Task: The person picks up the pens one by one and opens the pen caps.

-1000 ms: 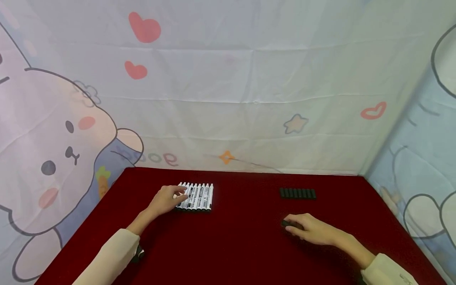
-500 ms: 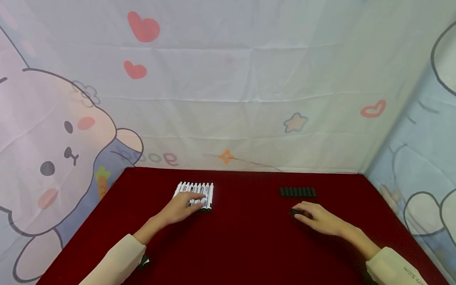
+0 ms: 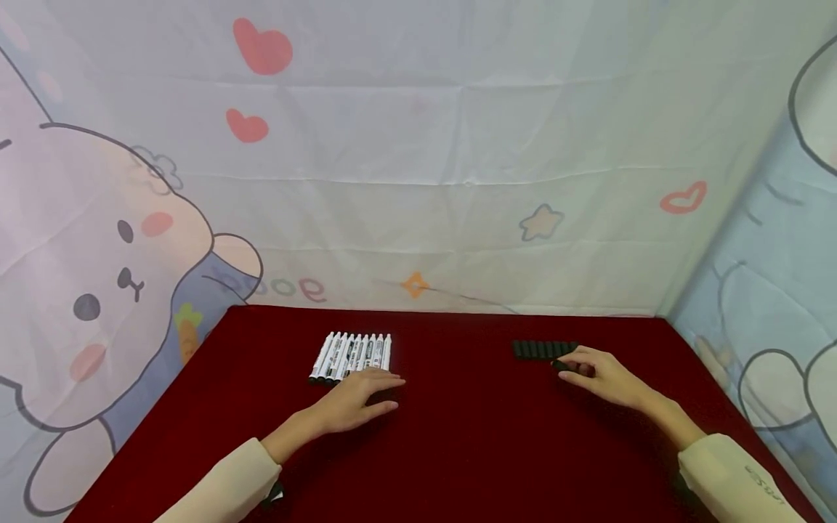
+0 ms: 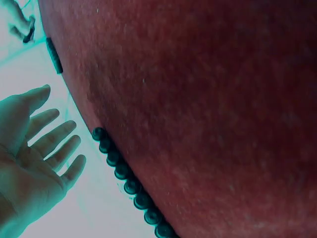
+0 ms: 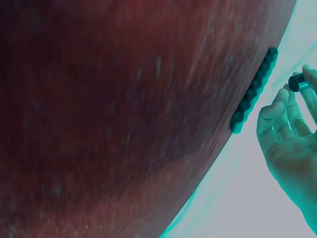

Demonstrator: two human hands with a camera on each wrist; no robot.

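Note:
White markers (image 3: 352,354) with black near ends lie side by side on the red cloth at left in the head view. Just in front of them hovers my left hand (image 3: 356,402), its fingers extended and nothing in its grasp. The left wrist view shows that hand's palm (image 4: 34,158) beside the row of round black marker ends (image 4: 131,186). My right hand (image 3: 611,379) pinches a black marker cap (image 5: 297,83) between thumb and fingertips. It is by the right end of a row of black caps (image 3: 539,350), whose right part it partly hides.
A red cloth (image 3: 458,436) covers the table. Behind it hangs a pale printed curtain (image 3: 458,218), with another curtain side (image 3: 771,290) at right. A small dark item (image 3: 275,494) shows below the left sleeve.
My left hand has moved right and nearer across the markers, uncovering those at left. My right hand has carried the black cap farther away and to the right, up to the cap row.

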